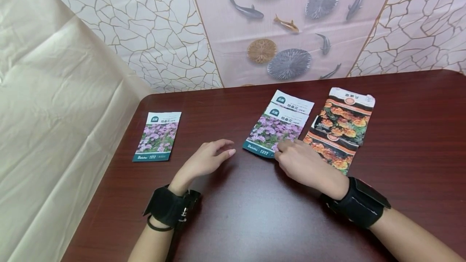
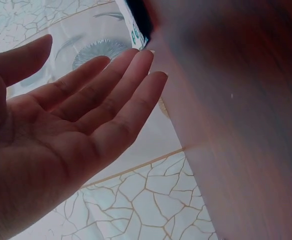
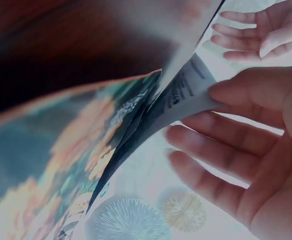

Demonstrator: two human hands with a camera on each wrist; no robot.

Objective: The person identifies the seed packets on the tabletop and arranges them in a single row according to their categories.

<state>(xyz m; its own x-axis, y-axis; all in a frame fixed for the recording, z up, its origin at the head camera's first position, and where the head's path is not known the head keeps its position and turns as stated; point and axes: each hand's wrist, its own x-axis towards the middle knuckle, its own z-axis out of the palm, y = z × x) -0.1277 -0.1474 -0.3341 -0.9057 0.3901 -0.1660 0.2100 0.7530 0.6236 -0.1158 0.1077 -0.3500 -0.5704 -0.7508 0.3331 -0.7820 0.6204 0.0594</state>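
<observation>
Pinching the top purple packet (image 1: pixel 271 128) at its five-o'clock corner with the right hand (image 1: pixel 303 163), with orange packets (image 1: pixel 347 118) at three o'clock. Holding the left hand (image 1: pixel 207 159) loosely released at eight o'clock.

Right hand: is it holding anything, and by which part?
The right hand pinches the front purple packet by its near right corner; the left hand holds nothing.

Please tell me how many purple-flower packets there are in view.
3: a lone packet at the left, and a front packet overlapping a rear packet, near the right hand. Others may hide underneath.
</observation>
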